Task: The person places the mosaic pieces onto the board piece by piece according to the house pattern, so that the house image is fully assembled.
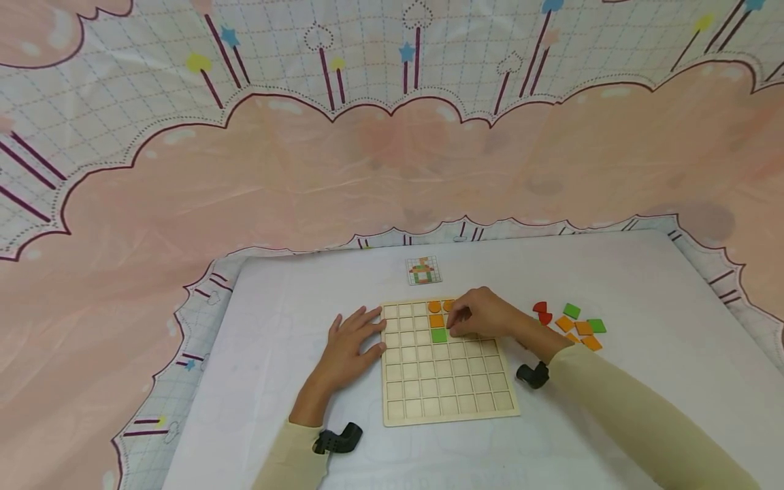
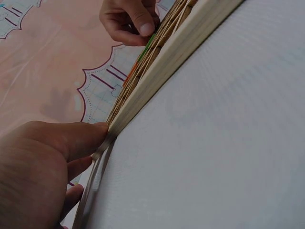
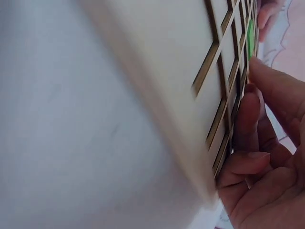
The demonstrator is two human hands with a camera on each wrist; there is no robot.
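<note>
A wooden grid board lies on the white table. My left hand rests at its left edge with extended fingers; in the left wrist view the thumb touches the rim. My right hand reaches over the upper right of the board, fingers bent, fingertips right beside a green square tile in the grid. I cannot tell whether a tile is between those fingertips. Above the green tile are an orange square tile and an orange round tile. Another orange tile is partly hidden by the right hand.
Loose tiles lie right of the board: red rounded pieces, green ones and several orange ones. A small card with a coloured grid picture lies behind the board. A patterned cloth hangs behind the table.
</note>
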